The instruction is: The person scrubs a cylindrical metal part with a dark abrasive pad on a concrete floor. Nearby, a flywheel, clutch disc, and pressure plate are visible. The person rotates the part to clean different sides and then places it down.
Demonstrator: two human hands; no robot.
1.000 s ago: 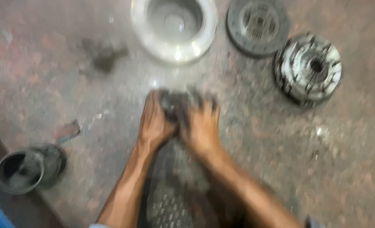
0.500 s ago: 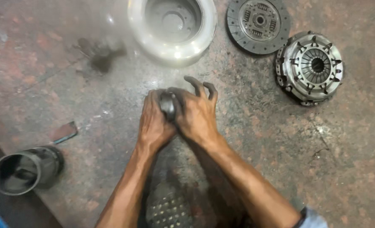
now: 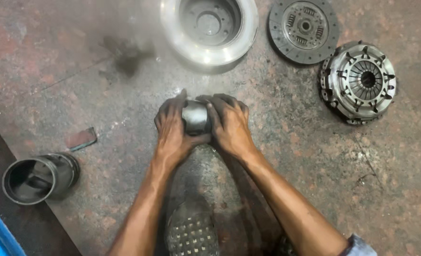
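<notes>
A small metal cylinder (image 3: 195,117) is being gripped between the left hand (image 3: 172,128) and right hand (image 3: 229,124) over the floor (image 3: 101,95). Greasy fingers are likely risking a slip, so it could be dropped.

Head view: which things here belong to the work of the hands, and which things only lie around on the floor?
In hand:
- metal cylinder, held between left hand and right hand

Lying about:
- large disc
- clutch plate
- pressure plate
- dark pot, on its side
- flat scrap
- sandal
</notes>
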